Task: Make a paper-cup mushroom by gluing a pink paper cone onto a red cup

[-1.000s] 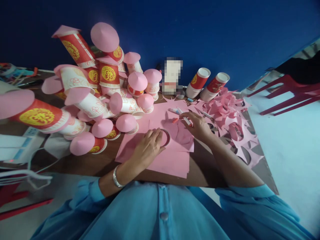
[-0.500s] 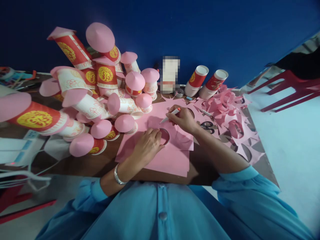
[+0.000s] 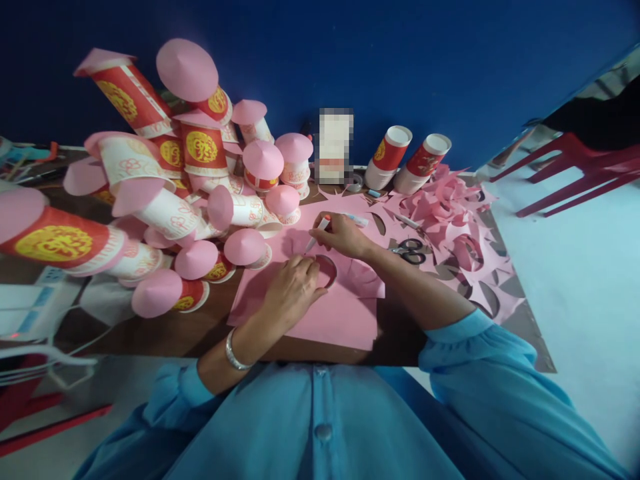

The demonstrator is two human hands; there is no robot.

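Observation:
Pink paper sheets [image 3: 345, 320] lie stacked on the brown table in front of me. A round ring-like object [image 3: 327, 272] rests on the top sheet. My left hand [image 3: 293, 290] presses on its left side, with the fingers close together; whether they grip its edge I cannot make out. Just above, my right hand [image 3: 345, 235] holds a white pen [image 3: 320, 233] with an orange end, its tip down near the ring's upper left edge. Scissors [image 3: 410, 251] with black handles lie to the right of my right hand.
Several paper-cup lanterns [image 3: 205, 147] with pink cones crowd the left side. Two cup stacks [image 3: 389, 157] and a phone-like upright object [image 3: 335, 147] stand at the back. Pink scraps [image 3: 450, 213] cover the right side. A red stool [image 3: 590, 163] is beyond.
My right hand and the pen have moved left around the ring's upper edge. A light-coloured item behind my right hand now shows. The whole view has shifted slightly.

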